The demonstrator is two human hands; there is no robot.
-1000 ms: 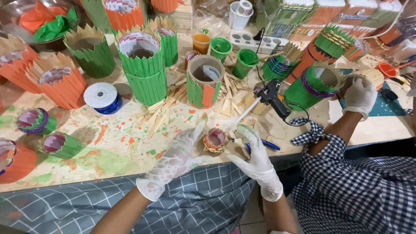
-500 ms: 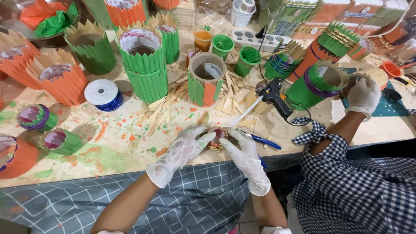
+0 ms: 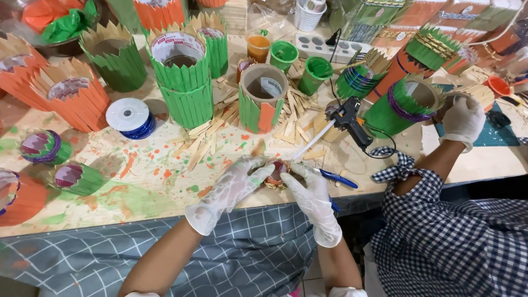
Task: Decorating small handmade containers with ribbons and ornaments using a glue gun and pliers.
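Note:
My left hand (image 3: 234,187) and my right hand (image 3: 311,192), both in thin white gloves, close together around a small round craft piece (image 3: 276,173) with a reddish centre and a gold rim, held just above the paint-spattered table (image 3: 137,181). Most of the piece is hidden by my fingers. A black glue gun (image 3: 349,118) with a white glue stick lies just beyond my right hand, and blue-handled scissors (image 3: 338,179) lie beside it.
A co-worker in a checked sleeve sits at right, a gloved hand (image 3: 462,121) on a green stick-covered can (image 3: 399,107). Green and orange stick cans, a cardboard tube (image 3: 263,96), a blue ribbon spool (image 3: 131,117), paint cups and loose sticks crowd the table.
Both my hands stay closed on the small round piece and have shifted slightly toward the table with it. The co-worker's hand stays on the green can.

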